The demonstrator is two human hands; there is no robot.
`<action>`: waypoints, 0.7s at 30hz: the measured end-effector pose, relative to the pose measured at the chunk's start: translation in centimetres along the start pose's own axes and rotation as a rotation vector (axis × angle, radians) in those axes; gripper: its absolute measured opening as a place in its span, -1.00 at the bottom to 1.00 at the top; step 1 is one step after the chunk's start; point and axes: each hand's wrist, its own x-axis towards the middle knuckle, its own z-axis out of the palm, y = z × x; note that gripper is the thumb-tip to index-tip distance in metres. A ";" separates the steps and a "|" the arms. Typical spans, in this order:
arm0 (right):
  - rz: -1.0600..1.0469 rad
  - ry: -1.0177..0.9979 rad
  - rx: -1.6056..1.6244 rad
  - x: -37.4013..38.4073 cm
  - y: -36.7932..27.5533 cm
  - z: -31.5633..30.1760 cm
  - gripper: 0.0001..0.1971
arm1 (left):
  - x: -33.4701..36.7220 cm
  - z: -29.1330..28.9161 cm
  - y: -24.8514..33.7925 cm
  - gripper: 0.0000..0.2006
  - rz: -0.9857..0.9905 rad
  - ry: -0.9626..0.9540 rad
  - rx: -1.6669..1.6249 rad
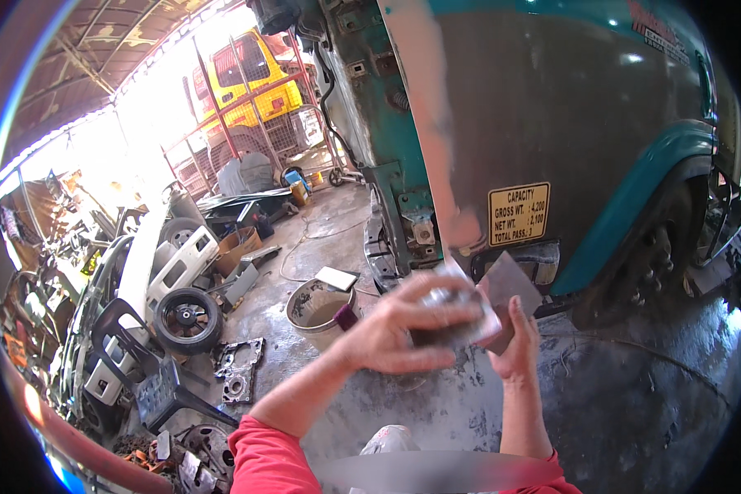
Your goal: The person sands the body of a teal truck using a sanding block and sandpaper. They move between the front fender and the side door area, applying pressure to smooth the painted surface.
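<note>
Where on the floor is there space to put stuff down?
The wet concrete floor right of the right hand, below the truck wheel, is bare. Left of the bucket it is crowded: a tyre, black chair, metal parts.

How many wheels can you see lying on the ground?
1: a small black wheel lies flat on the floor at left, beside the black chair. The vehicle's own wheel is mounted at right. Others may hide in the clutter.
</note>
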 end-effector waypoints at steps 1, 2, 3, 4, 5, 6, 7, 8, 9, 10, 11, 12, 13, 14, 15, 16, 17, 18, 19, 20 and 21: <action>0.023 -0.081 0.085 0.1 0.9 0.2 -0.51 | -0.5 1.3 0.0 -0.31 0.007 -0.036 -0.109; 0.056 -0.180 0.166 0.0 1.2 0.0 -0.51 | -1.2 1.8 -0.2 -0.31 -0.010 -0.027 -0.007; 0.050 -0.176 0.151 0.0 1.3 -0.3 -0.55 | -1.9 2.1 -0.6 -0.31 -0.023 -0.023 0.097; 0.050 -0.190 0.134 0.1 1.3 -0.6 -0.59 | -2.5 2.0 -1.2 -0.31 -0.035 -0.022 0.201; 0.052 -0.204 0.114 0.0 1.2 -1.0 -0.63 | -3.3 1.5 -1.9 -0.37 -0.072 0.014 0.208; 0.095 -0.230 0.189 0.0 0.9 -1.3 -0.62 | -4.4 0.8 -2.4 -0.41 -0.098 -0.036 0.419; 0.141 -0.254 0.264 -0.1 0.5 -1.5 -0.61 | -5.5 -0.1 -2.9 -0.44 -0.129 -0.086 0.620; 0.185 -0.303 0.358 -0.2 0.2 -1.5 -0.60 | -6.6 -0.5 -3.2 -0.46 -0.182 -0.100 0.727; 0.146 -0.254 0.238 -0.4 0.0 -1.4 -0.59 | -7.7 -0.7 -3.4 -0.45 -0.210 -0.086 0.675; 0.098 -0.229 0.140 -0.5 -0.2 -1.2 -0.58 | -8.7 -0.6 -3.5 -0.44 -0.235 -0.077 0.621; 0.065 -0.161 0.045 -0.6 -0.3 -0.8 -0.57 | -9.6 -0.4 -3.7 -0.43 -0.265 -0.091 0.562; 0.077 -0.201 0.017 -0.7 -0.2 -0.4 -0.50 | -10.5 0.0 -3.7 -0.41 -0.286 -0.079 0.563; 0.116 -0.220 0.048 -0.6 -0.1 0.0 -0.50 | -11.3 0.5 -3.8 -0.41 -0.303 -0.063 0.555; 0.161 -0.230 0.080 -0.7 0.2 0.3 -0.50 | -12.0 1.1 -3.8 -0.41 -0.333 -0.064 0.538; 0.207 -0.285 0.152 -0.7 0.5 0.5 -0.50 | -12.7 1.7 -3.9 -0.40 -0.370 -0.057 0.516; 0.237 -0.281 0.073 -0.8 0.7 0.6 -0.51 | -13.3 2.3 -4.0 -0.38 -0.392 -0.073 0.471; 0.260 -0.332 0.038 -0.8 1.0 0.6 -0.52 | -13.9 2.8 -4.0 -0.37 -0.408 -0.092 0.440; 0.285 -0.406 0.016 -0.8 1.2 0.6 -0.53 | -14.5 3.1 -4.1 -0.36 -0.421 -0.109 0.412; 0.277 -0.435 -0.108 -0.8 1.4 0.5 -0.54 | -15.1 3.4 -4.2 -0.36 -0.419 -0.118 0.404; 0.272 -0.486 -0.218 -0.8 1.6 0.5 -0.54 | -15.7 3.7 -4.2 -0.36 -0.420 -0.127 0.402; 0.261 -0.548 -0.317 -0.9 1.7 0.5 -0.55 | -16.4 3.9 -4.2 -0.38 -0.479 -0.136 0.368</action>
